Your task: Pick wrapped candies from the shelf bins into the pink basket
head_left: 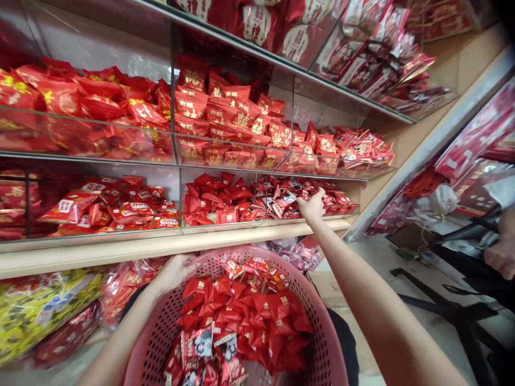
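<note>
Pink basket (322,303), loose packets (277,311) inside: could tip if left hand (175,274), at rim, slips. Right hand (313,207), thumb outspread, at shelf packets (284,199). Either hand's grip: can't tell.

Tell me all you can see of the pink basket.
The pink basket looks like plastic, rounded, with a smooth rim and rows of small holes through its wall. It sits opening upward below the shelf edge, part-filled with small red packets, some bearing black-and-white pictures. The left hand is at its far left rim; its grip is unclear. The near side is out of frame.
</note>
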Demonstrator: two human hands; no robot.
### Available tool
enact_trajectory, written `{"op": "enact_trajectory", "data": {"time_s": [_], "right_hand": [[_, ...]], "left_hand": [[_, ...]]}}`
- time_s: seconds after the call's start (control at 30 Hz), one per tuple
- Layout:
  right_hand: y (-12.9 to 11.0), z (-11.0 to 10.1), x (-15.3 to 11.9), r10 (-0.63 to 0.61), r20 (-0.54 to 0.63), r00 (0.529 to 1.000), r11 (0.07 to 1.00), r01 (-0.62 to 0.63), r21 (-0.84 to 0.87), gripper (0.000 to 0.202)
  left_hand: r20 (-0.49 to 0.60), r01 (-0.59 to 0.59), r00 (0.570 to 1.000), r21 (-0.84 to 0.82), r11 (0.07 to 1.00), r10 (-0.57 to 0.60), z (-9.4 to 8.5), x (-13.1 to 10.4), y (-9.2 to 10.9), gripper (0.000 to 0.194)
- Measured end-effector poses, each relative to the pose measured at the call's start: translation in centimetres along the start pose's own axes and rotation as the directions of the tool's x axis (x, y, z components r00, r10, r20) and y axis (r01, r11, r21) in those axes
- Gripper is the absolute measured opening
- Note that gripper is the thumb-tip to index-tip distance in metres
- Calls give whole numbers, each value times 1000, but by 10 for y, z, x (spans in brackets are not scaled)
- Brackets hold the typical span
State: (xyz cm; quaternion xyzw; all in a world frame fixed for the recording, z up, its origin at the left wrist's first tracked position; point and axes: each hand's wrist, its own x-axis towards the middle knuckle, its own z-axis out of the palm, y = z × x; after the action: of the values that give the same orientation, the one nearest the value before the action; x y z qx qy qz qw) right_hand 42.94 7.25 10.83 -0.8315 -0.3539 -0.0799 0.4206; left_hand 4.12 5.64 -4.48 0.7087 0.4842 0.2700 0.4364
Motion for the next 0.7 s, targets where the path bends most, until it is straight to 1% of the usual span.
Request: {"op": "enact_trajectory", "data": {"time_s": [0.07,0.13,0.2,0.27,0.33,0.4,0.43,0.47,0.5,0.53,0.57,0.6,0.67,0.7], "right_hand": [[8,-1,4,-24,-39,999,990,30,141,67],[14,-6,8,-45,-100,994,963,69,261,67],[16,-17,6,-87,-153,984,921,138,365,66],[12,-31,-5,-173,-178,969,852,238,466,65],[4,-47,-30,-277,-174,945,774,326,542,63],[-6,-63,-69,-371,-113,922,723,363,588,60],[-10,-70,-93,-426,-36,904,712,360,603,58],[-14,-76,-118,-484,73,872,708,341,618,56],[-17,-80,-144,-549,212,808,712,319,625,54],[-19,-83,-170,-612,347,710,713,306,631,53],[-20,-85,-195,-659,475,583,717,297,631,53],[-20,-85,-217,-668,580,466,737,305,604,54],[-18,-82,-255,-661,701,268,740,388,549,58],[-17,-78,-270,-652,734,189,725,440,530,60]], "left_hand": [[1,-9,1000,9,1000,9,0,1,-2,38],[3,-14,1000,13,1000,14,1,2,-2,37],[5,-25,1000,24,999,25,1,2,-2,36],[10,-39,999,37,999,38,2,2,-2,36],[16,-53,999,46,998,52,2,1,-3,35],[10,-64,998,58,996,63,2,1,-3,35],[8,-69,998,64,996,69,2,1,-3,35],[6,-73,997,68,995,73,2,1,-4,35],[5,-76,997,68,995,76,2,1,-4,35],[4,-78,997,67,995,78,2,1,-4,35],[5,-81,997,66,995,81,2,1,-4,35],[6,-86,996,68,994,86,2,1,-4,35],[3,-100,995,86,991,100,2,0,-5,35],[1,-105,994,98,990,105,1,0,-5,35]]}}
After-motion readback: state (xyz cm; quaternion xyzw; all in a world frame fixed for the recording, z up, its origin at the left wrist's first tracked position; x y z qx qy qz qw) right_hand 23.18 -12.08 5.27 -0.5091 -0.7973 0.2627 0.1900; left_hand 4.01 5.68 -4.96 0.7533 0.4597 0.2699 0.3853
